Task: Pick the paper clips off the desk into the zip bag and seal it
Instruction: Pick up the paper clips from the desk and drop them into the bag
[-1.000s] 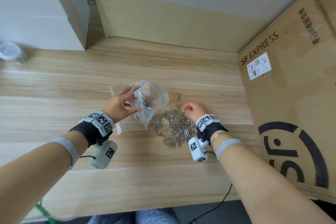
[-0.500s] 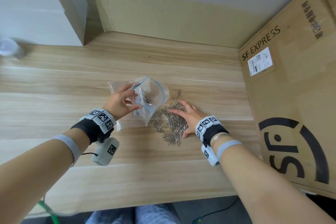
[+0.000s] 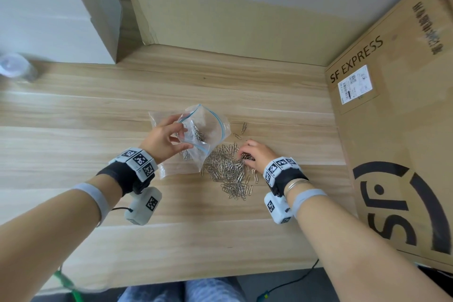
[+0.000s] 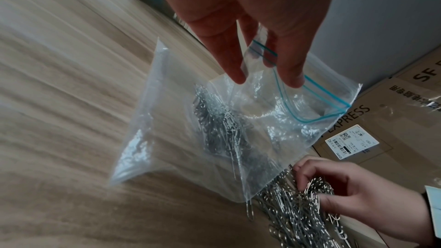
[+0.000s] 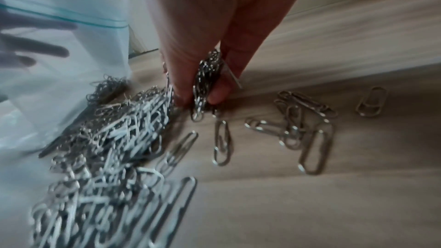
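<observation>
My left hand (image 3: 166, 140) pinches the blue-striped rim of a clear zip bag (image 3: 208, 130) and holds its mouth open above the desk; several clips lie inside the bag (image 4: 222, 131). A heap of silver paper clips (image 3: 228, 169) lies on the wooden desk just right of the bag. My right hand (image 3: 255, 154) sits at the heap's right edge, its thumb and fingers curled round a bunch of clips (image 5: 207, 80). In the left wrist view the left hand (image 4: 264, 59) holds the rim and the right hand (image 4: 339, 191) clutches clips at the lower right.
A large SF EXPRESS cardboard box (image 3: 397, 130) stands along the right side of the desk. Loose clips (image 3: 242, 130) lie behind the heap and others (image 5: 303, 131) to its right. A white box (image 3: 61, 7) and a clear bottle (image 3: 14, 66) are at the far left.
My right hand was spread flat on the heap half a second ago; now its fingers have curled round a bunch of clips. The left hand keeps holding the bag open.
</observation>
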`<state>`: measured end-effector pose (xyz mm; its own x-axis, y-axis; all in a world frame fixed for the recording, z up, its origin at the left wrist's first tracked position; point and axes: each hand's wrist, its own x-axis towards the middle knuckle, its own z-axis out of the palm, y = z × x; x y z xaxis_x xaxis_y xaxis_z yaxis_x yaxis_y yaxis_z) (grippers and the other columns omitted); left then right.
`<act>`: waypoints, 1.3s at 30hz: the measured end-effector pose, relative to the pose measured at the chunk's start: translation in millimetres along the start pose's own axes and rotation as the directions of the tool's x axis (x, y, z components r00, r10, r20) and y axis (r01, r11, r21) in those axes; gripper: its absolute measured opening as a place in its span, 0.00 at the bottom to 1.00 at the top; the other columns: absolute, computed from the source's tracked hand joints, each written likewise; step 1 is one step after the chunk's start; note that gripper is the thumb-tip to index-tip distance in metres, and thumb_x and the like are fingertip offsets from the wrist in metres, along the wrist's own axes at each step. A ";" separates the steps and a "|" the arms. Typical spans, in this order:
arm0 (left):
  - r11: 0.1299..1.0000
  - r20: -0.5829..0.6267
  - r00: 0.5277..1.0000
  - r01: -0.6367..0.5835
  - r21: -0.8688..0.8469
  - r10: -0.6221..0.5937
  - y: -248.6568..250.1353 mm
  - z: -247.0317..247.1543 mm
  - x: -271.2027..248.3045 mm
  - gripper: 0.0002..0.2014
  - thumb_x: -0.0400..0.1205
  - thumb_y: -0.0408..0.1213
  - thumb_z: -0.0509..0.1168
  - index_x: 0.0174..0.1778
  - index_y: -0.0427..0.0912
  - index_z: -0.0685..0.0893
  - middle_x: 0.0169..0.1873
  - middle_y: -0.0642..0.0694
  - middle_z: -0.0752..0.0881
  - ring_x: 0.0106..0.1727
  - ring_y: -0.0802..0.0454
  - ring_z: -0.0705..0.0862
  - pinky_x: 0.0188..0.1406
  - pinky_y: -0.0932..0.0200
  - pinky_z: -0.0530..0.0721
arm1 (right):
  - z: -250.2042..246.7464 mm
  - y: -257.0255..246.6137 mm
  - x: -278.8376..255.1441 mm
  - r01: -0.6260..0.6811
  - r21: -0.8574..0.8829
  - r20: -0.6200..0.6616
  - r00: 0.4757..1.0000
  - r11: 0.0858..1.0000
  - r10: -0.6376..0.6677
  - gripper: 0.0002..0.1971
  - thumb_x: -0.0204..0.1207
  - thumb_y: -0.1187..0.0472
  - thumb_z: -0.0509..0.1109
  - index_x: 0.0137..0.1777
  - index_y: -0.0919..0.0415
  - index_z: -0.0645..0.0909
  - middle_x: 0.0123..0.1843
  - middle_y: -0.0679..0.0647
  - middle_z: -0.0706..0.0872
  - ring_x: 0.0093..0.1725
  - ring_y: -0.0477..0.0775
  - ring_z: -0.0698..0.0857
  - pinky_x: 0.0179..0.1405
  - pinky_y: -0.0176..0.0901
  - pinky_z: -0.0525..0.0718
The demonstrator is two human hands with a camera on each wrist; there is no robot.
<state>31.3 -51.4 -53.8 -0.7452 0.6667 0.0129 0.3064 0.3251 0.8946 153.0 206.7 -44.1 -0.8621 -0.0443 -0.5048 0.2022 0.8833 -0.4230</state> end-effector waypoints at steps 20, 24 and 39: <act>0.999 0.021 1.000 0.000 0.049 -0.001 6.9 3.0 3.2 0.20 0.66 0.31 0.76 0.28 0.54 0.70 0.67 0.48 0.71 0.53 0.48 0.84 0.46 0.65 0.85 | -75.3 -101.6 29.1 0.289 0.053 -0.158 0.948 0.956 -0.277 0.06 0.74 0.62 0.70 0.49 0.57 0.84 0.55 0.53 0.86 0.55 0.51 0.82 0.63 0.42 0.75; 0.999 0.012 1.000 -0.023 0.047 0.022 9.5 -1.0 0.6 0.20 0.66 0.30 0.76 0.29 0.54 0.70 0.67 0.48 0.71 0.55 0.48 0.83 0.46 0.71 0.83 | -57.7 -113.2 47.4 0.275 0.009 -0.087 0.958 0.961 -0.273 0.08 0.72 0.63 0.71 0.51 0.58 0.84 0.57 0.55 0.84 0.57 0.55 0.81 0.63 0.50 0.76; 0.997 -0.038 0.997 -0.071 0.037 0.072 5.9 -16.2 -6.7 0.23 0.66 0.33 0.76 0.30 0.67 0.72 0.65 0.47 0.74 0.53 0.68 0.80 0.47 0.68 0.84 | -67.8 -71.2 46.4 0.044 0.305 -0.346 0.936 0.951 0.068 0.10 0.80 0.67 0.60 0.54 0.58 0.82 0.47 0.48 0.85 0.41 0.45 0.82 0.45 0.34 0.82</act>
<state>28.5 -64.8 -41.3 -0.7430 0.6626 0.0943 0.3799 0.3015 0.8745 67.1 173.4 13.6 -0.9539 0.1798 -0.2405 0.2961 0.6958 -0.6543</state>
